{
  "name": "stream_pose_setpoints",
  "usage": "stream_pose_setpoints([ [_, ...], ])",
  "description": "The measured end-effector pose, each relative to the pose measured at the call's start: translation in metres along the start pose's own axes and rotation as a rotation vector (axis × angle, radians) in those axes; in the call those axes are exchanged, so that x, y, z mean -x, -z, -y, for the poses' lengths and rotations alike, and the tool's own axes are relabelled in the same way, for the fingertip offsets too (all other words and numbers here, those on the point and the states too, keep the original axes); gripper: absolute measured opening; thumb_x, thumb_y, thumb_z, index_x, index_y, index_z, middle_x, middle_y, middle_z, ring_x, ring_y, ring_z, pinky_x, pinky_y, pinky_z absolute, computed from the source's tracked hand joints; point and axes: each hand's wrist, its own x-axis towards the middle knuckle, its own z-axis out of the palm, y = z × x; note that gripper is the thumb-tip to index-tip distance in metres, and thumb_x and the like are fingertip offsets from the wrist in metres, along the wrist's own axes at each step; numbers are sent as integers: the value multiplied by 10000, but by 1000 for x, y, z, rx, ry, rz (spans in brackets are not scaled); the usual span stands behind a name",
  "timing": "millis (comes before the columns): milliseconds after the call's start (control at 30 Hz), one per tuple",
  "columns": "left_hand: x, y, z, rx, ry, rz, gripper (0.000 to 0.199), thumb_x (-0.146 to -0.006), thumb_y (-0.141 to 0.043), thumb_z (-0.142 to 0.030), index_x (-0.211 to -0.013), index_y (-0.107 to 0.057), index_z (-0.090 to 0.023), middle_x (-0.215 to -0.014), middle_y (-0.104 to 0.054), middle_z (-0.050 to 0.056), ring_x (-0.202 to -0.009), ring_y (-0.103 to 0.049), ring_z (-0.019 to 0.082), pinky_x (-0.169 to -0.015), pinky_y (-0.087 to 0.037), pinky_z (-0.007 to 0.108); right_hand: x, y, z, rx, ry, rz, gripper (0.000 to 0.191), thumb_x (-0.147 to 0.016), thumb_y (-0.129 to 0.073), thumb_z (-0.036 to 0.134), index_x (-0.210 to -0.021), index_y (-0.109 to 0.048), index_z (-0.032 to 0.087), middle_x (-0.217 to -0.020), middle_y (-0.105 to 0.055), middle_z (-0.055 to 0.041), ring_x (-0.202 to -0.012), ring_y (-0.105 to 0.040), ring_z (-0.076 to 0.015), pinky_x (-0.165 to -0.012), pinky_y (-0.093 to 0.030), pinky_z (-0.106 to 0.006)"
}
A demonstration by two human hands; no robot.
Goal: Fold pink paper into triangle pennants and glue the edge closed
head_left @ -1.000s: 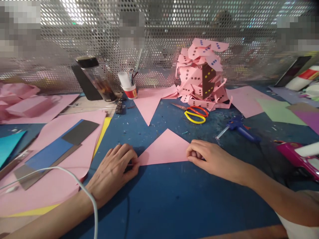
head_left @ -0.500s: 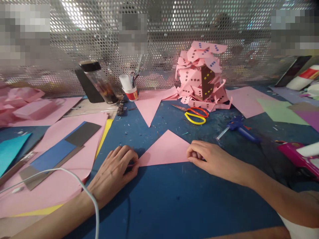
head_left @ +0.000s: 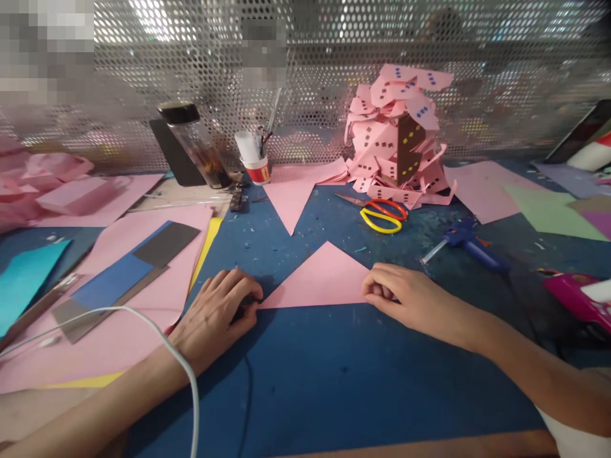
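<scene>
A pink paper triangle (head_left: 319, 280) lies flat on the blue work mat, its point facing away from me and its long straight edge towards me. My left hand (head_left: 219, 312) rests at the left corner, with fingers curled and the thumb and fingertips closed on the tip. At the right corner, my right hand (head_left: 401, 292) has its fingers folded in and pinches the paper; that corner is hidden under them. Another pink sheet (head_left: 291, 197) points towards me just beyond the triangle.
Scissors (head_left: 382, 216) and a blue glue gun (head_left: 470, 245) lie to the right. Behind stands a heap of dotted pink cutouts (head_left: 382, 140). A bottle (head_left: 203, 152) and a paper cup (head_left: 258, 170) stand back left. A white cable (head_left: 184, 362) crosses my left forearm.
My view has shifted a little. Relative to the paper, my left hand has slid slightly left, showing more of that corner. The right hand stays at its corner.
</scene>
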Motion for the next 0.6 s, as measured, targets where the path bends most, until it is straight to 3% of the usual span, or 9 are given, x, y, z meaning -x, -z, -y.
stream_pose_setpoints([
  [200,3,2,2,26,-16,-45,139,-957,-486,-192,-996,-611,-238,-1030,-644,34,-955,-581,208,-847,-470,369,1,0,-1,-6,17,-9,102,-994,-555,216,-915,-618,230,-898,-642,-6,-827,-605,-157,-719,-433,-290],
  [367,3,6,-16,59,-88,-110,220,-971,-493,-119,-1068,-637,-254,-1083,-664,29,-989,-609,186,-883,-495,348,1,0,-2,-13,31,-9,93,-994,-557,202,-925,-614,227,-910,-639,-5,-826,-592,-152,-732,-426,-289],
  [600,1,-1,-24,80,-313,-8,388,-971,-456,-44,-1250,-639,-242,-1183,-683,55,-1051,-649,160,-936,-545,284,1,0,-1,-17,15,-3,97,-977,-574,151,-917,-611,218,-930,-631,7,-810,-566,-134,-728,-410,-279],
])
